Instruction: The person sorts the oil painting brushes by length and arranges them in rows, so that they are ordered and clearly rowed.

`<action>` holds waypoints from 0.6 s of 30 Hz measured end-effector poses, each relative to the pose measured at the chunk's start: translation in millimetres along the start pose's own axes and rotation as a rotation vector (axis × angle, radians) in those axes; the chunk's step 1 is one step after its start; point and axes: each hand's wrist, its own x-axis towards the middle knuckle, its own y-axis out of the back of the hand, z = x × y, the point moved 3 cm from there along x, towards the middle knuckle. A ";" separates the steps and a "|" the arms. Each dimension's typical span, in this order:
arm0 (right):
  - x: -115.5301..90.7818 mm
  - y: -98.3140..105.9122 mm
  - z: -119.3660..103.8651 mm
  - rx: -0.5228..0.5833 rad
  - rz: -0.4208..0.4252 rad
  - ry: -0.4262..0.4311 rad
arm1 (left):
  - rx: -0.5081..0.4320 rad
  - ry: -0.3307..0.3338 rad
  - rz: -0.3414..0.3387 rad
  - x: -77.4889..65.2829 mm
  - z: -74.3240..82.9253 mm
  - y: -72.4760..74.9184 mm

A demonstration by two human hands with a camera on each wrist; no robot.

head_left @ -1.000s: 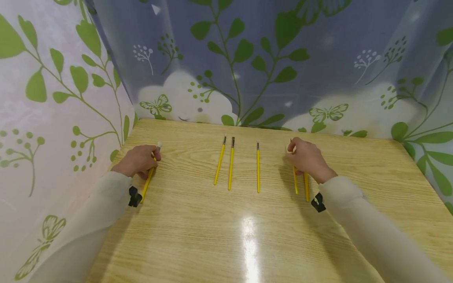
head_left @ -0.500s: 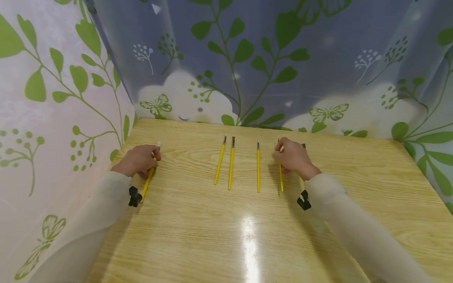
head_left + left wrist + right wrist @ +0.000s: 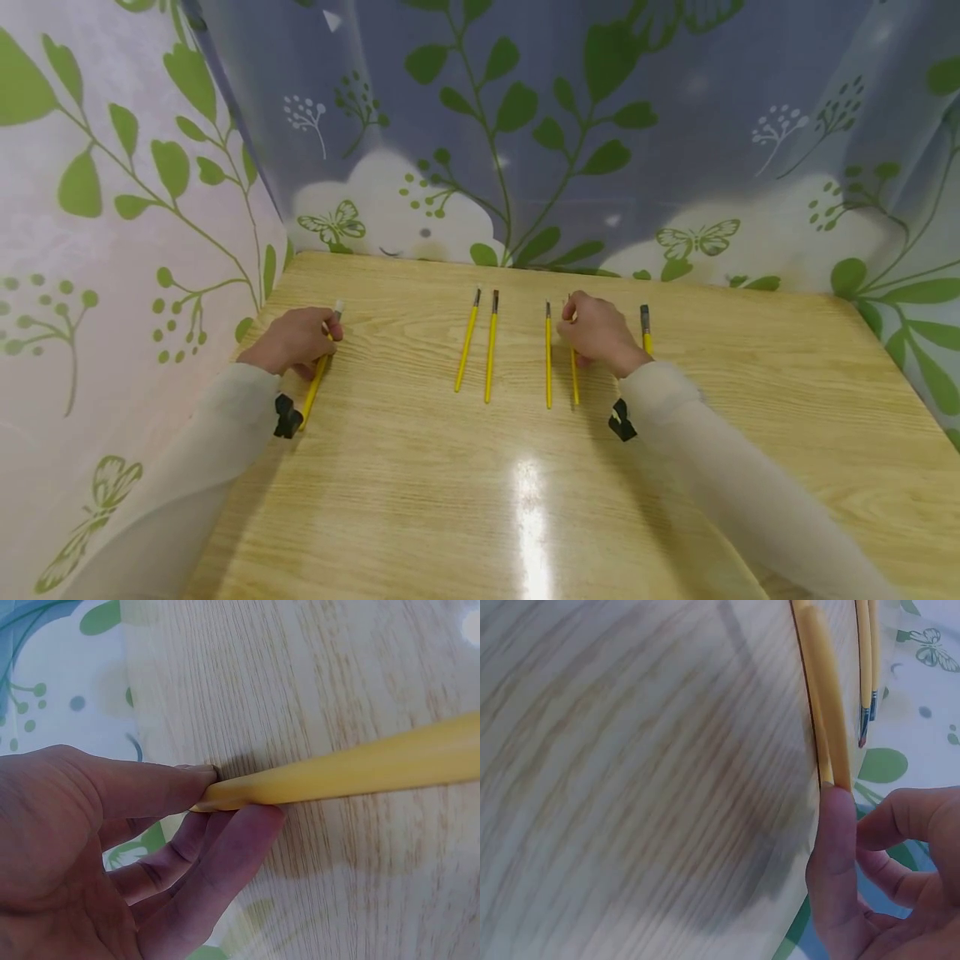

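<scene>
At the table's left my left hand [image 3: 294, 340] pinches a yellow paintbrush [image 3: 315, 392] with a pale tip; the left wrist view shows its handle [image 3: 360, 769] between thumb and fingers. My right hand [image 3: 600, 333] pinches a thin yellow paintbrush [image 3: 574, 379] near its upper end, handle pointing toward me. Close on its left lies another yellow paintbrush [image 3: 548, 358]. Two more, a left paintbrush [image 3: 467, 346] and a dark-tipped paintbrush [image 3: 491, 354], lie side by side near the middle. Right of my right hand is a wider dark-tipped paintbrush [image 3: 647, 333], partly hidden by the wrist.
The wood-grain table [image 3: 420, 483] carries all the brushes. A blue and white curtain with green leaves [image 3: 525, 167] hangs along its back edge. A pale leaf-patterned wall cloth [image 3: 112, 250] borders the left side.
My right hand has moved left with its thin paintbrush, away from the wide one and close to the lying brush. My left hand has stayed in place.
</scene>
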 end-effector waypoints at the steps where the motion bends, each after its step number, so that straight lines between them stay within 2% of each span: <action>1: 0.8 -1.2 -0.8 -0.001 0.003 -0.004 | 0.000 0.000 -0.001 0.0 0.1 -0.2; 18: 5.1 -17.1 -4.9 -0.010 -0.010 -0.004 | -0.011 0.008 -0.006 1.8 -2.0 -0.1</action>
